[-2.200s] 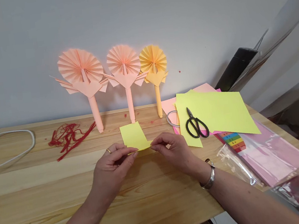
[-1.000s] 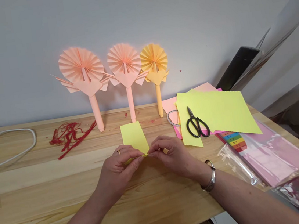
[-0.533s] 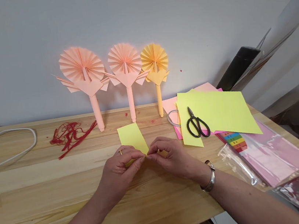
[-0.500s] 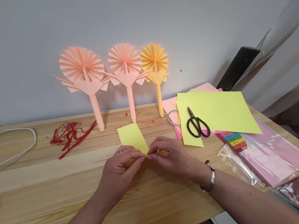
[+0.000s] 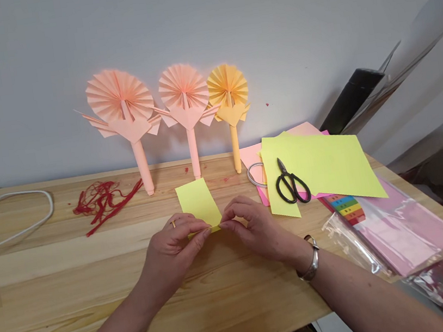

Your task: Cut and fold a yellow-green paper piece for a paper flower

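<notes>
A small yellow-green sheet of paper (image 5: 198,199) lies on the wooden table, with a narrow fold along its near edge. Thumb and fingers of my left hand (image 5: 175,249) pinch that edge at its left part. At the right corner, my right hand (image 5: 250,228) pinches the same edge between thumb and index finger. Part of the fold is hidden under my left fingers. Beyond the paper, two pink paper fan flowers (image 5: 185,91) and a smaller orange one (image 5: 227,88) lean upright against the wall.
Black-handled scissors (image 5: 291,183) rest on larger yellow-green paper (image 5: 328,164), over pink and orange sheets. Red thread (image 5: 105,201) lies tangled at left, near a white cable (image 5: 51,203). A clear plastic packet of paper (image 5: 411,227) covers the table's right edge. A black cylinder (image 5: 352,98) leans behind.
My hands have moved slightly apart along the near edge, the left one leftwards. More of the folded strip shows between them, and the sheet has shifted and turned a little.
</notes>
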The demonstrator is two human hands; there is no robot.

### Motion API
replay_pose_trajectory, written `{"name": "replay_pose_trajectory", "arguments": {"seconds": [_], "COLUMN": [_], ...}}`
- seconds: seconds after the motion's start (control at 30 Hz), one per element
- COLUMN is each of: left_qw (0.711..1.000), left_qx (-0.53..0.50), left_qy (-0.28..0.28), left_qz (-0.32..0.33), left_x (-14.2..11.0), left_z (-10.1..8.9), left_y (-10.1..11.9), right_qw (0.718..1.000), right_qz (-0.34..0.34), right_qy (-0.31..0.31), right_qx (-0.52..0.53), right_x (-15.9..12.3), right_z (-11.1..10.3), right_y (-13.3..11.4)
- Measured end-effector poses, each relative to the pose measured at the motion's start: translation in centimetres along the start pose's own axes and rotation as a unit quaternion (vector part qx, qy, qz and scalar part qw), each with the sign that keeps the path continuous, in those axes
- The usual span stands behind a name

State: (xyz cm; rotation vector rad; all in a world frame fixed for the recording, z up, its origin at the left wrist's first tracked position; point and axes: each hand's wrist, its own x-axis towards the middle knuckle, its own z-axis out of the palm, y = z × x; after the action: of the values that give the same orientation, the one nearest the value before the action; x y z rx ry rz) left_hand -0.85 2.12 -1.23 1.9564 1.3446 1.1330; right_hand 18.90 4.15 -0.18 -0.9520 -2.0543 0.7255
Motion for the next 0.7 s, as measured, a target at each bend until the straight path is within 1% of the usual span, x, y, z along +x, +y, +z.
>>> {"name": "replay_pose_trajectory", "arguments": {"seconds": [0.43, 0.6, 0.7], "left_qw": [0.999, 0.998, 0.996], "left_qx": [-0.022, -0.023, -0.027], "left_qy": [0.033, 0.029, 0.053], "left_qz": [-0.029, -0.041, -0.064], "left_x": [0.38, 0.41, 0.43], "left_z": [-0.43, -0.53, -0.56], "left_y": [0.38, 0.25, 0.26], "right_qw": [0.999, 0.998, 0.997], "right_qz": [0.028, 0.049, 0.061], "right_qy": [0.035, 0.043, 0.047], "right_qx": [-0.014, -0.014, -0.012], "right_x": [0.33, 0.47, 0.54], "right_z": [-0.33, -0.54, -0.69], "right_y": [0.46, 0.51, 0.71]}}
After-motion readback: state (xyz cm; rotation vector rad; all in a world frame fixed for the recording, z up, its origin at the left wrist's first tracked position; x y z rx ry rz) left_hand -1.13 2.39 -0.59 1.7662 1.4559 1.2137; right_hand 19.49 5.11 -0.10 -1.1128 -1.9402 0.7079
